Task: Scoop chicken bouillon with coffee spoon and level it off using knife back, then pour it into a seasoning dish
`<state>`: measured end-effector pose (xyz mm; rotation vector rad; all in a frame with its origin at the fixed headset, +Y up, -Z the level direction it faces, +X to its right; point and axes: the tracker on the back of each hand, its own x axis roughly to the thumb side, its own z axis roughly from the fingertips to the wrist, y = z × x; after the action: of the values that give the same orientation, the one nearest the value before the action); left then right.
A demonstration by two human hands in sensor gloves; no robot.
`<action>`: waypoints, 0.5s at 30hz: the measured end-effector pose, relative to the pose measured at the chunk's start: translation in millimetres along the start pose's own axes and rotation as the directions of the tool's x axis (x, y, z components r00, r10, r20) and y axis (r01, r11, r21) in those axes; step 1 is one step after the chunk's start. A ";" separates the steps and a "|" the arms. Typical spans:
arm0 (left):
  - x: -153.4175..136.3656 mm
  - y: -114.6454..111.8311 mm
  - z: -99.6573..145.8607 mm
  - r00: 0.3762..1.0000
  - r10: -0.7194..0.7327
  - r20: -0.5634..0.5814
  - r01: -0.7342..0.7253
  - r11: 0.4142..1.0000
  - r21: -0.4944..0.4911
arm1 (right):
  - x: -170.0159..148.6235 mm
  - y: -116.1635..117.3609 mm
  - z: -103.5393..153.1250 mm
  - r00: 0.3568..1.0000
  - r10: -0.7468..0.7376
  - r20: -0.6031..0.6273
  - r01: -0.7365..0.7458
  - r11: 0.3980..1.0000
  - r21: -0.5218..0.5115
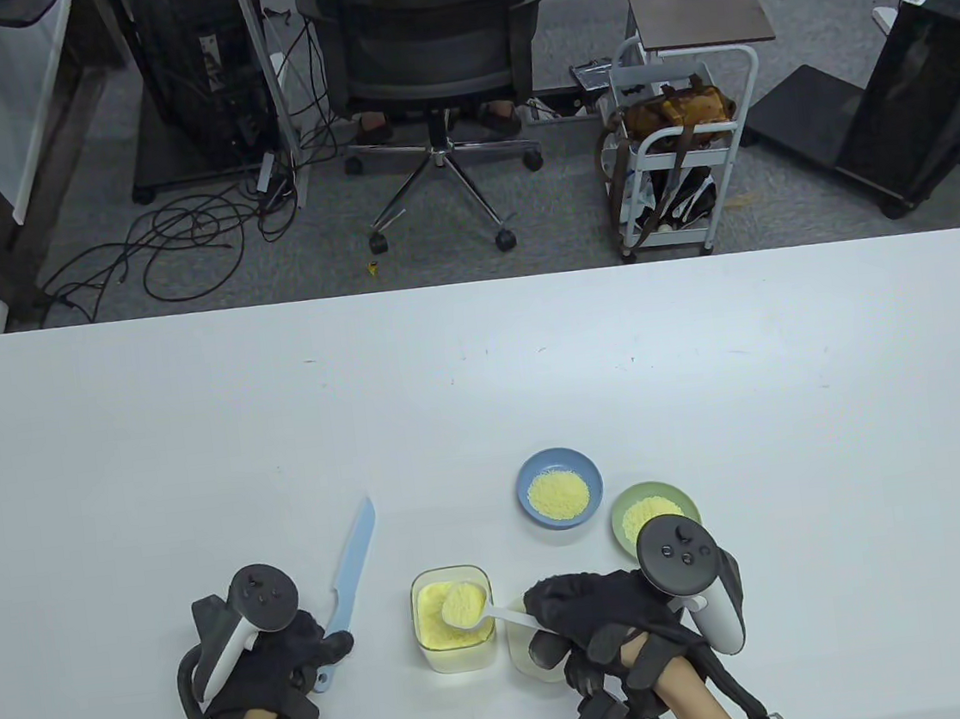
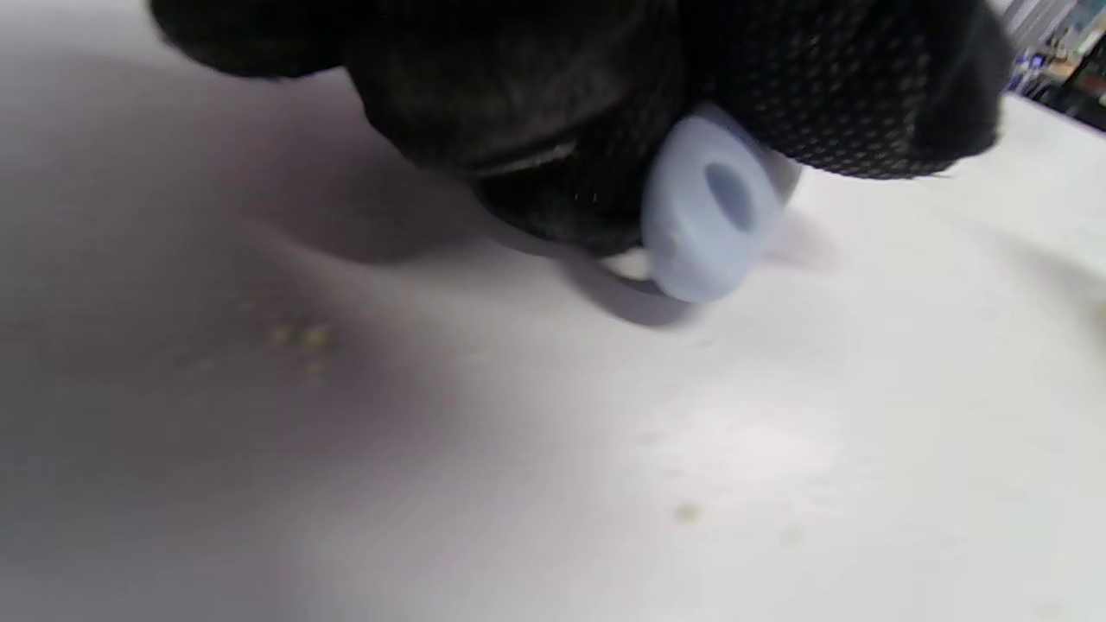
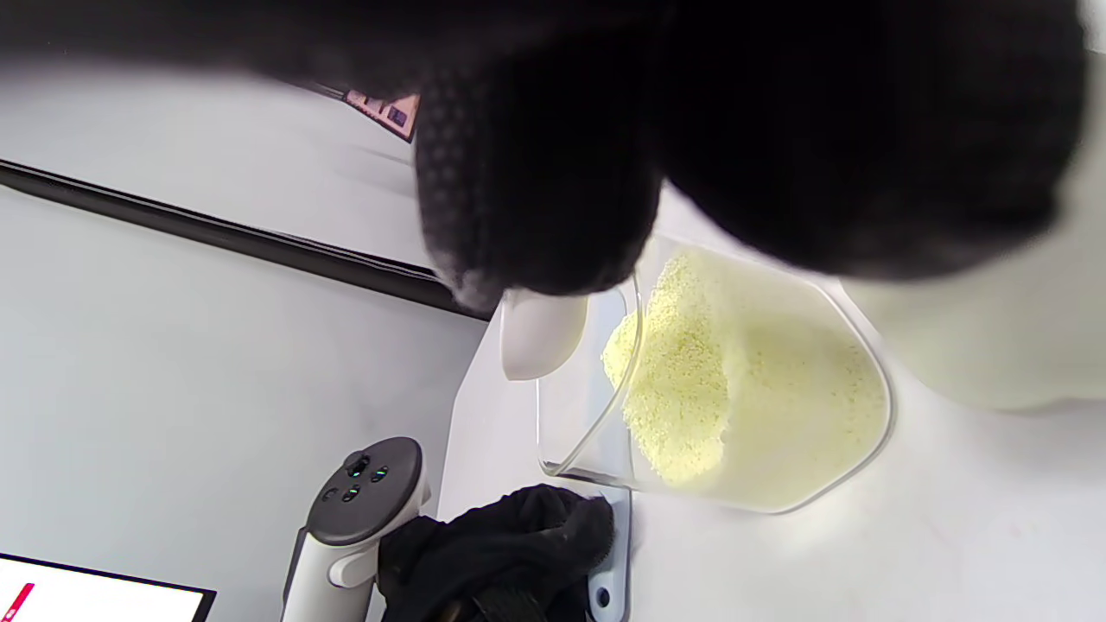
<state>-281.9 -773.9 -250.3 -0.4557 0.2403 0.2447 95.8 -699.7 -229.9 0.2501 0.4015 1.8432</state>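
Scooping step in hand: right hand (image 1: 614, 621) pinching the spoon (image 1: 465, 608), heaped bowl over the bouillon tub (image 1: 455, 631) at lower centre. Left hand (image 1: 276, 660) curled round the knife (image 1: 352, 564) handle, blade flat on the worktop (image 1: 196, 452), lower left. Next, probably: lift knife, draw its back across the heap. Blue dish (image 1: 560, 489) and green dish (image 1: 655, 513) waiting right of centre. Grey floor, chair (image 1: 428, 54), cart (image 1: 680, 138) beyond.

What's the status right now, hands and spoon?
Right hand holds heaped spoon over bouillon container. Left hand grips knife, flat on table. Nothing blocking.
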 end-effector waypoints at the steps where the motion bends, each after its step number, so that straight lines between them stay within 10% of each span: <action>1: 0.2 0.3 0.3 0.999 -0.047 -0.013 0.047 0.999 0.007 | 0.1 -0.2 0.3 1.000 -0.005 0.000 0.005 1.000 0.002; 15: 9.4 11.9 28.5 0.977 0.063 0.204 -0.101 0.977 0.186 | -8.3 -18.1 15.3 0.993 -0.104 0.053 0.108 0.992 -0.069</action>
<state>-271.5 -748.7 -232.9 -0.2248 0.0872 0.3421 119.8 -700.5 -222.8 0.2203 0.3086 1.7401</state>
